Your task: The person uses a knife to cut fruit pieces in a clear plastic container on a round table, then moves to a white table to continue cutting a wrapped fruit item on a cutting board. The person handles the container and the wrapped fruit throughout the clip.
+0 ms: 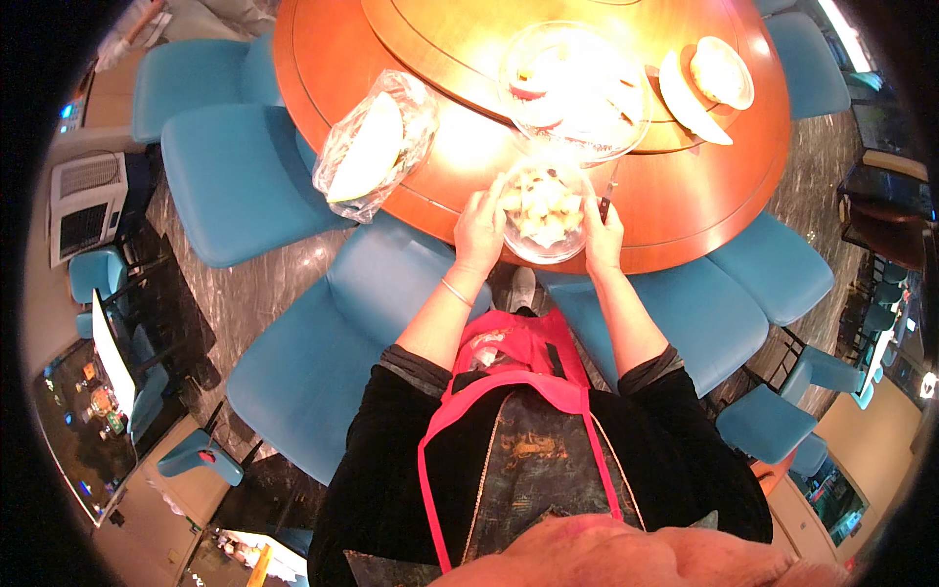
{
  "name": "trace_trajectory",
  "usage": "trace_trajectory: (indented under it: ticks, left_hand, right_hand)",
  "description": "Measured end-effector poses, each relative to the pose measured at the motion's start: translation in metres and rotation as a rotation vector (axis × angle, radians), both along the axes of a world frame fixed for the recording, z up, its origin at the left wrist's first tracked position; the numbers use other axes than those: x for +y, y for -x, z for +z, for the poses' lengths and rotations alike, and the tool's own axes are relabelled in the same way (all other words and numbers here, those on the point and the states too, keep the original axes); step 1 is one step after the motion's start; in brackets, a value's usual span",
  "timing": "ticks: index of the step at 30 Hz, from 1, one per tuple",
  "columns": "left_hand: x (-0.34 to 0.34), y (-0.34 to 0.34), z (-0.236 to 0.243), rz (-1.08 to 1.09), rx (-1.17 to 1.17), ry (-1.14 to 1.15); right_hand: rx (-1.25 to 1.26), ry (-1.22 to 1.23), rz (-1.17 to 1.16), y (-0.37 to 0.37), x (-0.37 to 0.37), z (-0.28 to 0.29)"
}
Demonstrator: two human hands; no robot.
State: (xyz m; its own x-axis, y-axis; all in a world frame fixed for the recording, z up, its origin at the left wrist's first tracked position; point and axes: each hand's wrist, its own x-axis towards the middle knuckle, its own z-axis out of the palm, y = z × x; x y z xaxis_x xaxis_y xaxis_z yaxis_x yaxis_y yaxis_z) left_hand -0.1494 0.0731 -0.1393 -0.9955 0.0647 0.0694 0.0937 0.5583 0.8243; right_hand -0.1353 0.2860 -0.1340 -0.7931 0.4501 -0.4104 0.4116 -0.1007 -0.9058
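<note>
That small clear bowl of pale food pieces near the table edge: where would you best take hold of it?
By the rim of the small clear bowl, one hand on each side, as the left hand and right hand do. It is round, handleless and full, so opposite-side holds should keep it level.

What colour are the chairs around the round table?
The chairs are teal blue, seen best in the head view, beside the orange-brown wooden table.

A small bowl point(545, 217) sits at the table's point(704, 210) near edge, between two hands. Behind it stands a larger bowl point(575, 90); a wrapped melon wedge point(375, 145) lies left, stacked plates point(706, 86) right.
</note>
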Motion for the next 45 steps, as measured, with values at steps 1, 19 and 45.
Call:
trace_trajectory:
  ticks: [1,19,45]
  left_hand:
    - [0.001,-0.002,0.001,0.018,-0.019,-0.029]
    - [0.003,-0.093,-0.029,0.379,-0.58,-1.007]
    - [-0.037,-0.063,0.047,0.261,-0.641,-1.391]
  right_hand:
    - [-0.031,0.005,-0.007,-0.002,-0.001,0.0]
    - [0.115,-0.14,0.355,0.044,-0.012,0.005]
    - [-0.079,0.241,-0.026,-0.032,-0.047,0.031]
